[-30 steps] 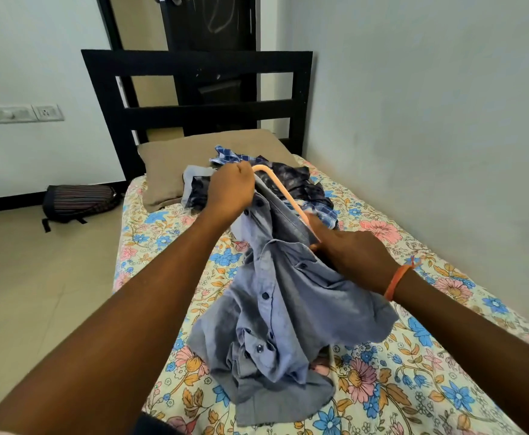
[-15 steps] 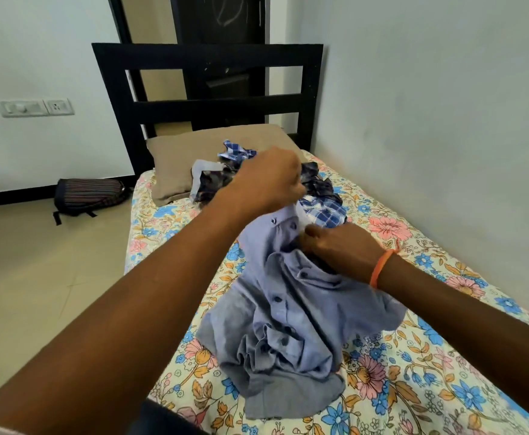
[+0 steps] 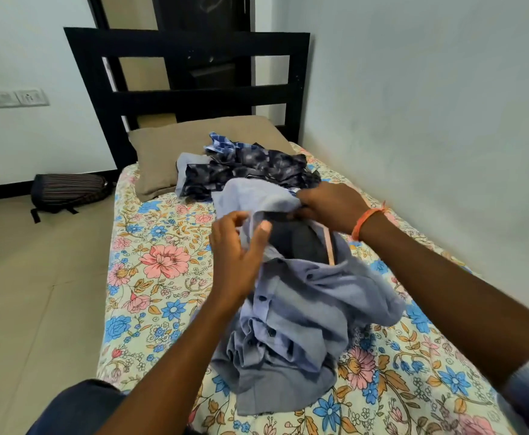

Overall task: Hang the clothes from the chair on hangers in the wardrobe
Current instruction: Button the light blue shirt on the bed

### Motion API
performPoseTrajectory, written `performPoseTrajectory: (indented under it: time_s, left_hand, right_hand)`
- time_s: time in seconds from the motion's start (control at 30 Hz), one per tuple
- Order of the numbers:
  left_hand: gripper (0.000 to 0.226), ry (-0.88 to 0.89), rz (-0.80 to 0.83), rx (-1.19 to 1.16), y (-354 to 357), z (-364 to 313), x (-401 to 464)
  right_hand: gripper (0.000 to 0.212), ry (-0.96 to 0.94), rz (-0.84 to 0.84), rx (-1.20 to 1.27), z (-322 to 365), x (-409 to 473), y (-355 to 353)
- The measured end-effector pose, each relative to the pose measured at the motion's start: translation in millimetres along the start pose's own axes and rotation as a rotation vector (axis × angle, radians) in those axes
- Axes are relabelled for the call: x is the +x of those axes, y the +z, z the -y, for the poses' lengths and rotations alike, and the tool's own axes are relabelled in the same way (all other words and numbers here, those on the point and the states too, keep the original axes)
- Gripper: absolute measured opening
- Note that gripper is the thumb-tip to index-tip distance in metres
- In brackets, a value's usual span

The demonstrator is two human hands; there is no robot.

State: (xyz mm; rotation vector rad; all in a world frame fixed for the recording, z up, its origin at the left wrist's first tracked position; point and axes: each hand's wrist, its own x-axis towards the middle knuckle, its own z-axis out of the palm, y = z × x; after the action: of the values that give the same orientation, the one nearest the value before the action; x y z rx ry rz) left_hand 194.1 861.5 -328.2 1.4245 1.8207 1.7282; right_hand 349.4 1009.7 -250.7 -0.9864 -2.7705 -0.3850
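Slippage worries me: my right hand (image 3: 330,205) grips the shirt (image 3: 304,309) by its collar over the bed (image 3: 163,277), my left hand (image 3: 236,246) seems loosely open, so the hanger (image 3: 330,251) inside could slide out.

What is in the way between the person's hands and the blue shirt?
Nothing visible. The right hand grips the blue shirt at its top, the left hand touches the fabric beside it, and a strip of the pink hanger shows inside. The wardrobe is out of view.
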Motion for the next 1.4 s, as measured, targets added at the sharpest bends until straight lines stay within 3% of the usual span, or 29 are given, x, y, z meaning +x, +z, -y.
performPoseTrajectory:
  time_s: [0.1,0.17,0.27,0.3,0.37,0.47,0.6,0.7,0.8,0.93,1.0,1.1,1.17,1.2,1.23,1.3,1.37,1.4]
  left_hand:
    - [0.092,-0.104,0.249,0.085,8.7,31.9,-27.2]
    - [0.079,-0.088,0.337,0.096,23.7,38.1,-33.2]
    - [0.022,-0.028,0.203,0.044,34.9,24.9,-24.5]
    - [0.020,0.034,0.168,0.110,31.2,24.1,-21.3]
    - [0.025,0.114,0.202,0.237,17.6,31.3,-19.0]
    - [0.025,0.163,0.395,0.378,0.5,44.1,-29.4]
    - [0.039,0.168,0.523,0.484,6.3,49.7,-52.8]
    - [0.036,0.094,0.572,0.512,12.0,58.6,-65.9]
    - [0.036,0.083,0.672,0.516,11.7,53.1,-76.7]
    - [0.038,0.045,0.887,0.461,12.8,51.8,-78.8]
    - [0.040,0.007,0.848,0.421,14.1,54.2,-73.3]
    - [0.035,-0.054,0.546,0.358,17.2,65.9,-55.0]
    - [0.026,-0.011,0.352,0.477,17.1,84.8,-39.8]
    - [0.029,-0.020,0.333,0.578,16.0,93.7,-32.3]
    - [0.041,-0.049,0.369,0.653,16.0,106.9,-26.7]
    - [0.053,-0.165,0.504,0.589,15.9,121.6,-20.8]
    - [0.034,-0.200,0.623,0.469,14.0,129.0,-18.5]
    - [0.025,-0.181,0.642,0.415,12.0,131.4,-17.6]
  right_hand:
    - [0.044,-0.001,-0.063,0.165,-9.4,7.7,-20.7]
    - [0.047,-0.049,-0.061,0.243,-13.6,14.6,-29.5]
    - [0.064,-0.052,-0.043,0.126,-22.5,22.7,-40.0]
    - [0.072,-0.028,-0.050,0.068,-30.8,25.3,-45.2]
    - [0.085,0.041,-0.088,-0.007,-56.0,30.1,-59.0]
    - [0.084,0.129,-0.084,-0.077,-89.1,35.5,-71.8]
    - [0.076,0.063,-0.013,-0.118,-87.4,42.1,-61.2]
    - [0.076,0.030,-0.017,-0.027,-80.8,42.1,-53.0]
    - [0.060,0.014,0.126,-0.069,-79.3,35.4,-33.2]
    - [0.064,-0.011,0.392,-0.175,-82.7,23.0,27.0]
    - [0.056,0.054,0.464,-0.157,-86.1,13.9,68.6]
    - [0.032,0.222,0.495,-0.108,-81.9,8.6,122.9]
    - [0.018,0.300,0.453,-0.080,-67.8,17.4,143.6]
    - [0.016,0.326,0.394,-0.040,-57.4,26.1,147.6]
    - [0.017,0.335,0.298,0.032,-44.7,38.3,153.7]
    - [0.028,0.342,0.066,0.184,-13.1,65.3,162.6]
    - [0.038,0.302,-0.102,0.335,28.6,98.3,166.5]
    - [0.040,0.292,-0.099,0.385,51.0,113.3,165.6]
